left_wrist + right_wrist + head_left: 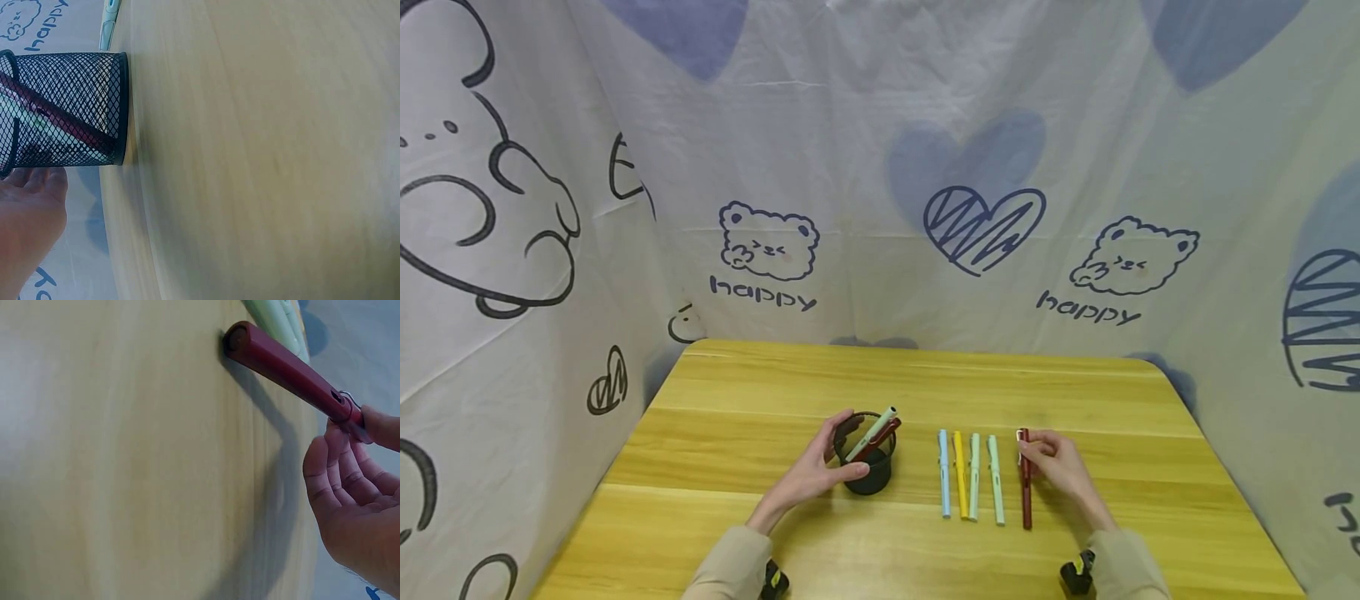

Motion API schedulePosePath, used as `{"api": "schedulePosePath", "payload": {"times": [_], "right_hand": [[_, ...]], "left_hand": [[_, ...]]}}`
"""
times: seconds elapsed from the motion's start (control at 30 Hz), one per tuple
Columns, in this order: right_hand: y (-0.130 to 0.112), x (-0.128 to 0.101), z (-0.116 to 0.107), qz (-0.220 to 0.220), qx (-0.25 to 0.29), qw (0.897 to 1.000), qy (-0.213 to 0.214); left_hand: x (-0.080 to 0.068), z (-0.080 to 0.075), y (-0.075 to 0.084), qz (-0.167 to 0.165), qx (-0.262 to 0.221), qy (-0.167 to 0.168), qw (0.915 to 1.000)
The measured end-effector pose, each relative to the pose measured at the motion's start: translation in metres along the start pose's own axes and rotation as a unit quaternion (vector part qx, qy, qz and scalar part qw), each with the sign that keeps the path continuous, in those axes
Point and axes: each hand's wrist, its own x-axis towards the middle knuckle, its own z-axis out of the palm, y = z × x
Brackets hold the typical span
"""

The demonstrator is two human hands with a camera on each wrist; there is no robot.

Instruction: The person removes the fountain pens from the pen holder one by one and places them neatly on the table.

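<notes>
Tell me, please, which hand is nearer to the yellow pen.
Right. The right hand pinches a dark red pen, right of the yellow pen past two pale green pens; the left hand is farther, leftward, around the black mesh cup.

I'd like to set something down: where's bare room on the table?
Bare table lies behind the black cup and pen row, left of the left hand, and right of the right hand. Crowded: that row, light blue pen to held red pen.
</notes>
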Motion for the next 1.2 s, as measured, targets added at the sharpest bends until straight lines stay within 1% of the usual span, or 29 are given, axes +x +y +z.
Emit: {"api": "schedulePosePath", "payload": {"times": [0.3, 0.37, 0.5, 0.67, 0.9, 1.2], "right_hand": [[0.008, 0.007, 0.005, 0.028, 0.029, 0.999, 0.008], [0.009, 0.008, 0.005, 0.027, 0.025, 0.999, 0.005], [0.01, 0.008, 0.005, 0.01, -0.003, 1.0, -0.003], [0.011, 0.01, 0.004, 0.005, -0.005, 1.0, -0.013], [0.011, 0.012, 0.003, -0.004, -0.037, 0.999, -0.026], [0.008, 0.012, 0.006, 0.005, -0.069, 0.997, -0.023]], "left_hand": [[0.001, 0.0, 0.0, -0.002, -0.001, 0.001, 1.0], [0.001, 0.0, 0.0, -0.003, -0.002, 0.001, 1.0], [0.001, 0.0, 0.0, -0.004, -0.003, 0.001, 1.0], [0.001, 0.0, 0.0, -0.003, -0.002, 0.001, 1.0], [0.001, 0.0, 0.0, -0.004, 0.0, 0.002, 1.0], [0.001, 0.001, 0.0, -0.002, 0.001, 0.002, 1.0]]}}
